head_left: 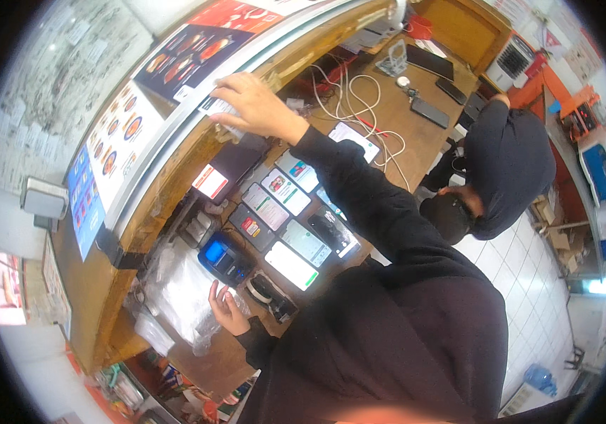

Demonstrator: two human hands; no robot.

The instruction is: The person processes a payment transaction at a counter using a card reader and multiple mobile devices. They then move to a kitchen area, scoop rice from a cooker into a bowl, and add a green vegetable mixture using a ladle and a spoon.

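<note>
right hand (250, 106), arm outstretched, pinching a small white paper slip (217, 108) on the long wooden counter ledge (176, 173) — slip lying along the ledge's run — while the left hand (226, 309), fingers loosely spread, rests well below it on clear plastic bags (179, 293).

Under the right hand's (253, 106) fingers (229, 88) lies a matt white paper slip (219, 108) on a worn, rough wooden ledge (176, 177). By the left hand's (226, 311) fingertips (213, 291) sits crinkled, glossy clear plastic film (183, 297). Just beyond them a card terminal (224, 258) looks like smooth dark plastic. The phone screens (292, 244) are glassy; both sleeves (381, 212) seem matt black cloth.
</note>
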